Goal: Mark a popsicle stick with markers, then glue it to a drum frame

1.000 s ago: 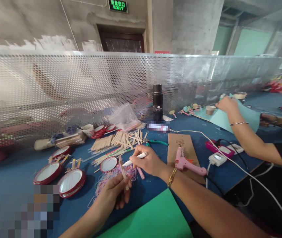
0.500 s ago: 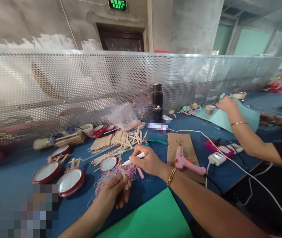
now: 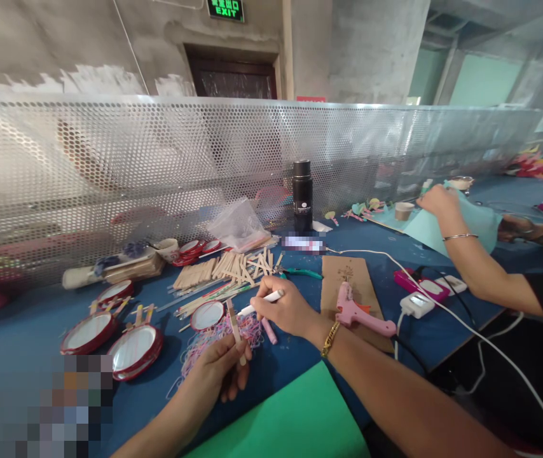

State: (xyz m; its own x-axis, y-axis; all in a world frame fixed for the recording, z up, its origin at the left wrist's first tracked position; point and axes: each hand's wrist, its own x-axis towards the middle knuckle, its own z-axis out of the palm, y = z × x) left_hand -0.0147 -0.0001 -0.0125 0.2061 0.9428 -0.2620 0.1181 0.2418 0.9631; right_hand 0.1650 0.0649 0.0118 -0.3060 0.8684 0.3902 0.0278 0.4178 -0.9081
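My left hand pinches a flat wooden stick upright near the table's front. My right hand holds a white marker, its tip pointing left, close beside the stick's upper part. Behind my hands lies a tangle of pink and purple strands, with a small round red-rimmed piece at its back edge. A pink marker cap or tube rests just below my right hand. Further back are many loose wooden sticks. Green sheet material lies in front of me.
Red-rimmed round pieces lie left. A pink glue gun rests on cardboard; a black bottle stands behind. At right, a white cable runs past a charger, and another person's hands hold a light blue sheet.
The marker's tip has shifted slightly right, leaving a small gap from the stick. My left hand and its stick have hardly moved.
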